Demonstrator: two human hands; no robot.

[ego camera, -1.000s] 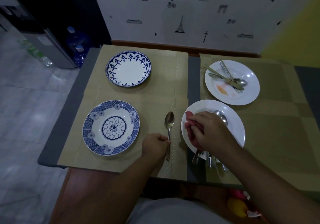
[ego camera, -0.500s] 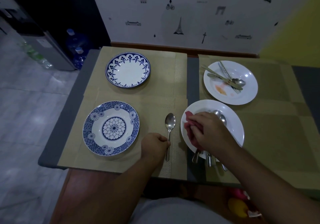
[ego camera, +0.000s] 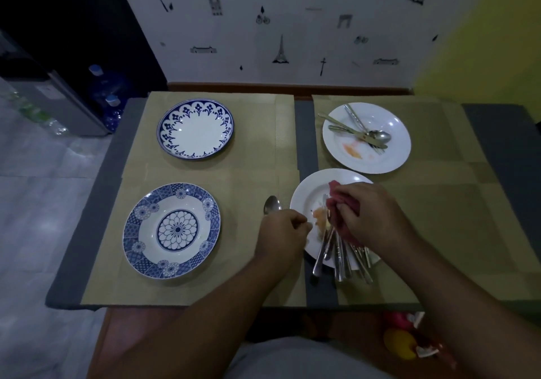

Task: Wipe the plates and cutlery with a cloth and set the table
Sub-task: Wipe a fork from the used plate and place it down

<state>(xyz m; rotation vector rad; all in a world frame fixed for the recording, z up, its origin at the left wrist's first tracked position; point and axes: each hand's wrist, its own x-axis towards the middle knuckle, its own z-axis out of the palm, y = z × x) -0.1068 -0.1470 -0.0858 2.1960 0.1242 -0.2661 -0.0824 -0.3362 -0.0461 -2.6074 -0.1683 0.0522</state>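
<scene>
Dim room on my feed, white wall with little Eiffel Tower doodles [ego camera: 281,53], and a grey table [ego camera: 79,261] covered in tan placemats [ego camera: 248,150]. My right hand [ego camera: 371,214] is bunched around a red cloth [ego camera: 341,203] over the near white plate [ego camera: 307,200], which has an orange smear and a bundle of cutlery [ego camera: 342,258] hanging off its front edge. My left hand [ego camera: 281,235] is curled into a fist just left of that plate, over the handle of a spoon [ego camera: 271,204] lying on the mat; can't tell if it's actually gripping it. Further left sits a blue floral plate [ego camera: 171,230], behind it a blue-rimmed white plate [ego camera: 195,129]. Far right, a dirty white plate [ego camera: 389,156] with forks and a spoon.
</scene>
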